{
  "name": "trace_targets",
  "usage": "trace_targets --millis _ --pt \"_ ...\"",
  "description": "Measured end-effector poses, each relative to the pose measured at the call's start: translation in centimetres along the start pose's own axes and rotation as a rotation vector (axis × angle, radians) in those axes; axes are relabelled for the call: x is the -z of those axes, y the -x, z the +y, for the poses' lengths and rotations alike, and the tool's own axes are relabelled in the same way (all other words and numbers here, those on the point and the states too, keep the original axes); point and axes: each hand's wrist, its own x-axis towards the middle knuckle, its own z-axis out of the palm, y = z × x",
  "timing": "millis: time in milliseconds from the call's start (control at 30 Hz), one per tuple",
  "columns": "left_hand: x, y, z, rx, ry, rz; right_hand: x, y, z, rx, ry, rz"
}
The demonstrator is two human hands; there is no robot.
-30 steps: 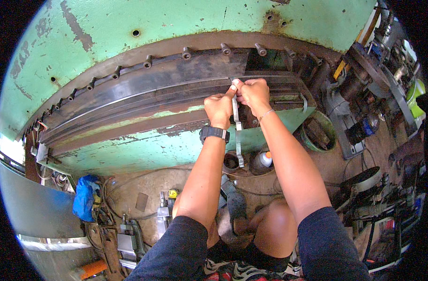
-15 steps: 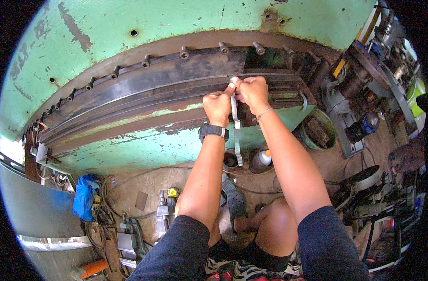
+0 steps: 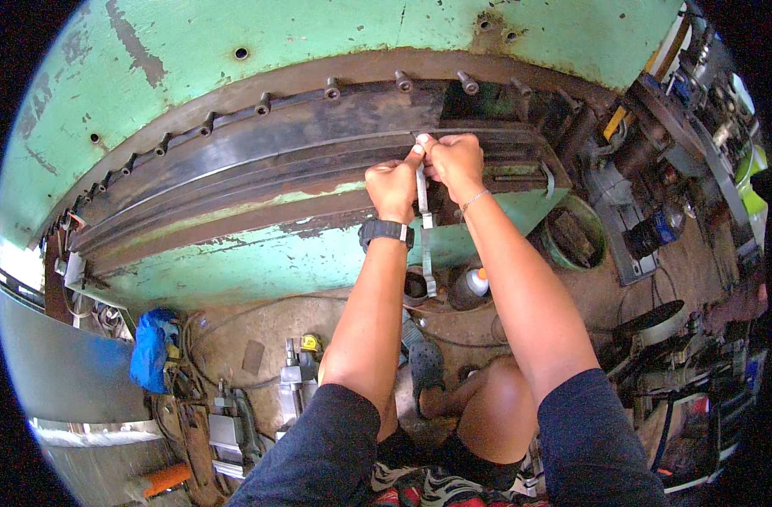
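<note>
My left hand [image 3: 392, 188] and my right hand [image 3: 455, 162] meet at the dark die rail [image 3: 259, 182] of a green press brake [image 3: 335, 34]. Both are closed, thumbs side by side, on the upper end of a narrow metal strip [image 3: 428, 245]. The strip has several stepped bends and hangs down between my forearms, past the green lower beam [image 3: 318, 245]. Its top end is mostly hidden by my fingers, so I cannot tell whether it touches the die. Just above them runs the long dark upper blade [image 3: 318, 118], under a row of bolts.
A green bucket [image 3: 601, 232] with brown pieces inside stands right of the beam. On the floor are a bottle with an orange cap [image 3: 470, 289], a yellow tape measure [image 3: 310, 342] and grey metal blocks [image 3: 227, 431]. A blue bag [image 3: 153, 351] lies left; machinery [image 3: 648, 160] stands right.
Both hands stay closed on the strip at nearly the same spot. The strip's lower end has shifted very slightly upward; the view has moved a little.
</note>
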Motion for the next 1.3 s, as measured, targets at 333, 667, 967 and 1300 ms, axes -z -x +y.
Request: trace_targets --millis 333,667,967,1300 --pt "0.6 -0.7 1.2 0.032 0.068 -0.098 -0.3 0.6 -0.5 -0.014 -0.007 -0.007" --pt "0.8 0.0 2.0 0.193 0.117 -0.139 -0.5 -0.6 0.1 -0.064 0.033 0.004" --pt "0.4 -0.4 1.3 0.131 0.072 -0.08 -0.8 0.0 -0.3 -0.089 0.048 -0.001" --pt "0.0 -0.3 1.5 0.144 0.019 -0.081 -0.4 -1.0 0.8 -0.05 -0.015 -0.012"
